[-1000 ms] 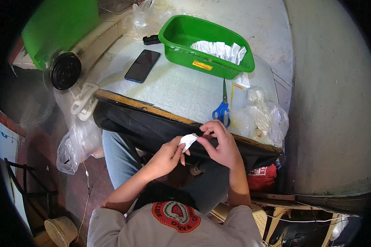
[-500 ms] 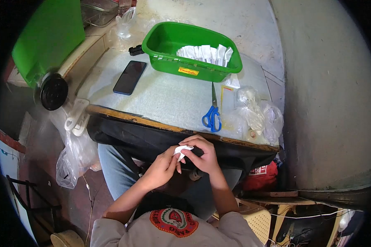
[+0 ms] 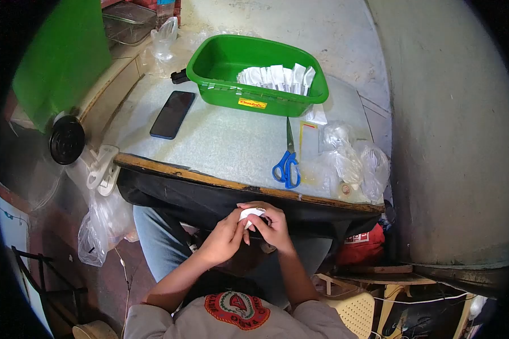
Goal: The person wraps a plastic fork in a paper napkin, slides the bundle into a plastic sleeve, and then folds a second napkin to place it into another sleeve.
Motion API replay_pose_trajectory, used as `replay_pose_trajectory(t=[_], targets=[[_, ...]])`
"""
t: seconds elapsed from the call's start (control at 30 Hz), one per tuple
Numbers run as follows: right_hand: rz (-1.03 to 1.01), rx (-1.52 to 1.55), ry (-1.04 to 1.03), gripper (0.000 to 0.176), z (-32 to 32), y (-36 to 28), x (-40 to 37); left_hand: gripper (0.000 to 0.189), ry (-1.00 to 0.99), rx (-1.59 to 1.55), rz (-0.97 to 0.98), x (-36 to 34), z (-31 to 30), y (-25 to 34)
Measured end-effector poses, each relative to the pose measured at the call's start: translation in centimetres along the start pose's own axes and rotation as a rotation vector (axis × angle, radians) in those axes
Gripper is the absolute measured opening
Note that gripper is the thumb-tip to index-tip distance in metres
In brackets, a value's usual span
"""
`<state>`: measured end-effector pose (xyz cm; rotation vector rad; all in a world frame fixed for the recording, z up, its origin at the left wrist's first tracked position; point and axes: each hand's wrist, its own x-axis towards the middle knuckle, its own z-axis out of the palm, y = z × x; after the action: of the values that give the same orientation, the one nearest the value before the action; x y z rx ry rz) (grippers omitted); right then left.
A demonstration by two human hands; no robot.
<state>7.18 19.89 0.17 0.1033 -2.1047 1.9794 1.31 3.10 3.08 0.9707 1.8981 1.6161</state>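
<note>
A small white folded piece [image 3: 251,213], paper or thin plastic, is pinched between both hands just below the near edge of the table [image 3: 226,141], above the person's lap. The left hand [image 3: 225,238] is curled, with its thumb and fingertips closed on the piece's lower left side. The right hand [image 3: 272,226] is curled too, its fingers bent over the top and right side of the piece, so both hands grip it at once. Most of the piece is hidden by the fingers.

A black cloth [image 3: 203,195] hangs over the table's worn wooden edge, right behind the hands. On the tabletop, nearest the hands, lie blue-handled scissors [image 3: 287,165], blades pointing away from the person. Just beside them to the right sits a heap of clear plastic bags [image 3: 350,161]. Farther back stands a green plastic basin [image 3: 220,95] with a yellow label on its near wall; a row of white folded pieces [image 3: 277,75] leans inside it, towards its right end. A black smartphone [image 3: 172,114] lies face up to the left of the basin, well apart from the scissors.

At the table's left corner a white plastic clip [image 3: 102,169] sticks out, and a clear bag [image 3: 99,226] hangs below it. Beyond that is a green bin [image 3: 62,62] with a black wheel [image 3: 67,140]. Under the table on the right a red bag [image 3: 362,246] shows – only partly.
</note>
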Motion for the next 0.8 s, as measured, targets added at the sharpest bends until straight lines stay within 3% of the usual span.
replay_pose_trajectory(t=[0.07, 0.13, 0.43, 0.5, 0.57, 0.6, 0.73, 0.8], targets=[[0.003, 0.015, 0.027, 0.021, 0.2, 0.4, 0.0, 0.020, -0.003, 0.017, 0.000, 0.1, 0.2, -0.4], [-0.180, -0.073, 0.096, 0.018, 0.4, 0.6, 0.1, 0.020, 0.002, 0.019, -0.002, 0.2, 0.3, -0.7], [-0.135, -0.044, 0.214, 0.015, -2.1, -0.7, 0.4, 0.029, -0.138, 0.040, -0.045, 0.8, -0.3, -0.2], [-0.202, 0.071, 0.265, 0.014, -3.6, -1.2, 1.0, 0.031, -0.134, 0.063, -0.019, 1.2, -0.5, 0.0], [-0.203, 0.043, 0.402, 0.019, -5.2, -1.5, 1.7, 0.030, 0.032, 0.229, 0.153, 1.8, -0.8, 0.6], [-0.182, 0.040, 0.461, 0.020, -6.1, -1.7, 1.7, 0.025, 0.077, 0.099, 0.044, 2.1, -0.7, 1.3], [-0.182, 0.117, 0.614, 0.030, -9.6, -2.0, 0.7, 0.022, 0.177, 0.291, 0.236, 4.6, -0.6, 3.2], [-0.166, 0.186, 0.658, 0.037, -11.4, -1.5, -0.4, 0.025, 0.220, 0.538, 0.493, 6.8, 0.0, 2.8]])
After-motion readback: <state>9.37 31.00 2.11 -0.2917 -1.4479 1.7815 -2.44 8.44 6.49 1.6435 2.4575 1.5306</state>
